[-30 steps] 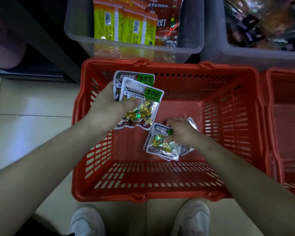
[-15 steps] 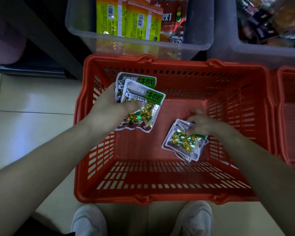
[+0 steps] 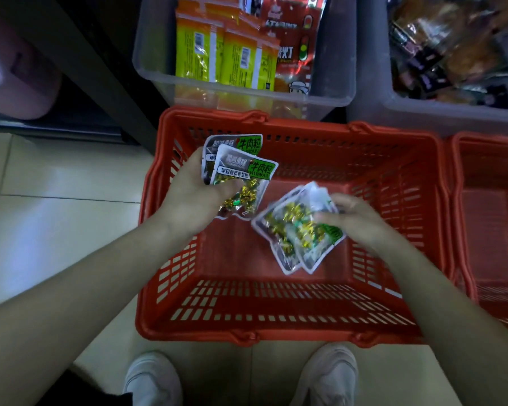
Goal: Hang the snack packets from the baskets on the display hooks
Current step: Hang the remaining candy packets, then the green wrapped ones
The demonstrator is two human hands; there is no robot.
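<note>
- Head view, centre of the frame: the red basket stands on the tiled floor, just above the person's white shoes. Its bottom shows no loose packets. The only ones in sight from this basket are in the hands.
- Centre left: the left hand grips the left stack of snack packets. Two printed faces show, green headers toward the top of the frame, and the thumb is curled over the lower part.
- Centre right: the right hand pinches the right bunch, at least two packets, fanned and tilted. Their green headers lie under the fingers and their bottoms point to the lower left.
- The step, as I judge it, is gathering both lots into one stack before going to the hooks.
- To do it well, turn the right bunch so its headers lie the same way as the left stack. Then square the edges and slide it under the left thumb.
- The glossy film probably slides easily, so a loosely fanned bunch may drop a packet into the basket.
- The hang holes are too small to make out, and the display hooks are not in view.
- Upper frame: a clear bin holds yellow and red packets.
- Right edge: a second red basket.
</note>
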